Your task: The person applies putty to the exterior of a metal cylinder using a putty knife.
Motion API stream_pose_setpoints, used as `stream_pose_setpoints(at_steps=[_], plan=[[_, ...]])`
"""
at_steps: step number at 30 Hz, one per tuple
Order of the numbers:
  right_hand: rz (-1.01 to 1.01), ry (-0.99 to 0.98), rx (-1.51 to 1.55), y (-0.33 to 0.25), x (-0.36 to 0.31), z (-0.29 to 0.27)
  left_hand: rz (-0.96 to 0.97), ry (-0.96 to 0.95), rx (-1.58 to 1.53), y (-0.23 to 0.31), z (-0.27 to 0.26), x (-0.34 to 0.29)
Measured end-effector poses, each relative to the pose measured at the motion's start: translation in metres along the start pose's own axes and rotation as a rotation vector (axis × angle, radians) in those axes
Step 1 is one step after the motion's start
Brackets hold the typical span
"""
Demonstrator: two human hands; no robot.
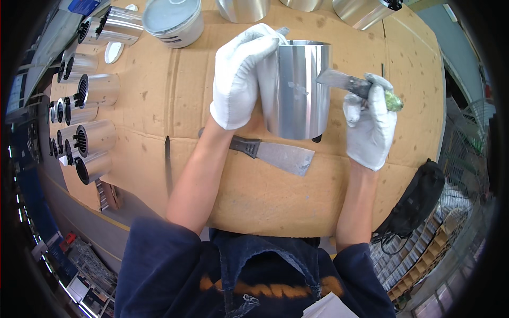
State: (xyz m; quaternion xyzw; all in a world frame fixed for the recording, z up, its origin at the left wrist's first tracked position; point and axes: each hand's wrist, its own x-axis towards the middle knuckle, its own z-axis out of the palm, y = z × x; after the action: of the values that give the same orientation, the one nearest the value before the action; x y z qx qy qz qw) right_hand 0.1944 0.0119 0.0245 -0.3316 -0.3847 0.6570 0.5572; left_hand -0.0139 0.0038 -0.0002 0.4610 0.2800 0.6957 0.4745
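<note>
A shiny metal cylinder (297, 95) is held up over the cardboard-covered table by my left hand (238, 74), which wears a white glove and grips its upper left rim. Pale smears show on the cylinder's side. My right hand (372, 122), also gloved, is closed round the handle of a small putty knife (342, 81), dark with a greenish end. The tip of its blade meets or nearly meets the cylinder's right side. Below the cylinder lies a wider putty knife (283, 156) with a black handle, partly hidden by my left forearm.
Several similar metal cylinders with black ends, such as one cylinder (101, 90), lie along the table's left side. A white lidded bucket (175, 24) stands at the far left, near more cylinders (244, 8). A black bag (419, 193) hangs at the right edge of the cardboard (265, 206).
</note>
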Motion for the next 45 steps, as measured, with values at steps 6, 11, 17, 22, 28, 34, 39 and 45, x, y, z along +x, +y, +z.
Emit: stream_pose_setpoints(at_steps=[6,11,17,22,28,34,39,45], plan=[[-0.077,0.046,0.122,-0.005,0.003,0.005,0.013,-0.043,0.107,0.002,0.0,0.001],[-0.035,0.041,0.075,0.002,0.004,0.01,0.005,-0.037,0.12,0.001,0.001,0.001],[-0.012,0.011,0.115,0.006,0.007,0.012,-0.004,-0.038,0.128,0.004,0.003,0.001],[-0.024,0.037,0.082,0.008,0.007,0.015,0.004,-0.036,0.125,0.004,0.002,0.0],[-0.04,0.068,0.065,0.006,0.007,0.014,-0.05,-0.022,0.099,0.007,0.004,-0.001],[-0.06,0.059,0.021,0.004,0.005,0.019,-0.017,-0.036,0.107,0.005,0.001,0.0],[-0.089,0.072,0.001,0.002,0.003,0.017,-0.009,-0.042,0.123,0.004,0.003,0.0],[-0.071,0.083,-0.011,0.003,0.003,0.021,-0.008,-0.054,0.112,0.005,0.0,0.0]])
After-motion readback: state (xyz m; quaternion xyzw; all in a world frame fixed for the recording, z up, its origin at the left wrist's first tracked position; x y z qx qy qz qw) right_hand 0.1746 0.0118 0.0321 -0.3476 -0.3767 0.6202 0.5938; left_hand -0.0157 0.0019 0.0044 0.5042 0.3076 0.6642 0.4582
